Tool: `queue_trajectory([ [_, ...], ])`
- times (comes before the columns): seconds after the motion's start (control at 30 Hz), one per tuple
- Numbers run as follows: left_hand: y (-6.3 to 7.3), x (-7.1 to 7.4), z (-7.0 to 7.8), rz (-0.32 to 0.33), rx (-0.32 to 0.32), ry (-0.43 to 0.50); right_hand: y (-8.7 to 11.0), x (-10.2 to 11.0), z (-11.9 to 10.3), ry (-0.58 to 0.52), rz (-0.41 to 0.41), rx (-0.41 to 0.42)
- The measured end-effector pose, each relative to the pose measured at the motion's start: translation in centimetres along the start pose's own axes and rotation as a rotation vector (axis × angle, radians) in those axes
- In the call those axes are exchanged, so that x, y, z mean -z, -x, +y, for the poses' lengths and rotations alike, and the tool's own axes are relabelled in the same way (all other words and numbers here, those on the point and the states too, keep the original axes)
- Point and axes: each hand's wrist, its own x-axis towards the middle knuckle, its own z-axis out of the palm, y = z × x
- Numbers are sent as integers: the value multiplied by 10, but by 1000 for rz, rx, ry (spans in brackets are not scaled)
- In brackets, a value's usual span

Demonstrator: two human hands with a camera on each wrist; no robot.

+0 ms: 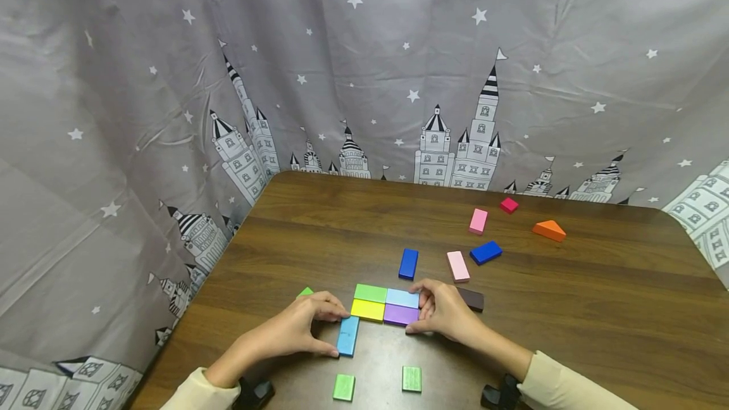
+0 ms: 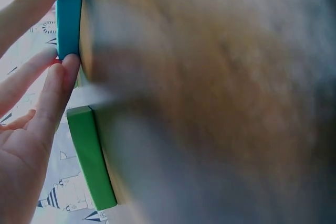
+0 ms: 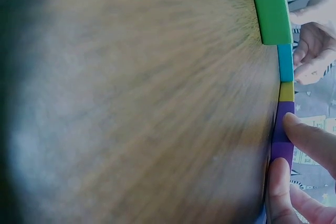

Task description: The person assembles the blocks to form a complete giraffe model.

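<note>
Left hand (image 1: 297, 326): pinches a flat turquoise rectangular block (image 1: 348, 336) lengthwise, fingertips at its far end, thumb at its near end
Turquoise block position: on the table, far end just beside the near left corner of a yellow rectangular block (image 1: 367, 310); whether they touch, cannot tell
Right hand (image 1: 443, 310): fingers curled, gripping across the right end of the cluster; thumb at the near corner of a purple rectangular block (image 1: 401, 315), index finger at the far corner of a pale-blue rectangular block (image 1: 402, 298)
Cluster: two by two, edges together; yellow near left, purple near right, pale blue far right, bright-green rectangular block (image 1: 371, 293) far left
Behind left hand: green block (image 1: 305, 291), mostly hidden
Beyond right hand: dark-brown block (image 1: 473, 299), partly covered
Near side: light-green wood-grained block (image 1: 344, 388) at left, second light-green block (image 1: 412, 379) at right, apart
Beyond cluster: dark-blue block (image 1: 408, 264), pale-pink block (image 1: 458, 266), second dark-blue block (image 1: 486, 252); farther, pink block (image 1: 478, 221), small red block (image 1: 509, 205), orange triangular block (image 1: 549, 230)
Table (image 1: 598, 283): brown, wood-grained
Backdrop: grey curtain (image 1: 353, 49), white stars and castles
</note>
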Motion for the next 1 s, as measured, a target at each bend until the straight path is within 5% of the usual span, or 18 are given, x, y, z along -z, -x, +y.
queue_trajectory([
  [1.0,-7,-4,-2,-10,-34,-20,-1,1,1,22,11,29],
])
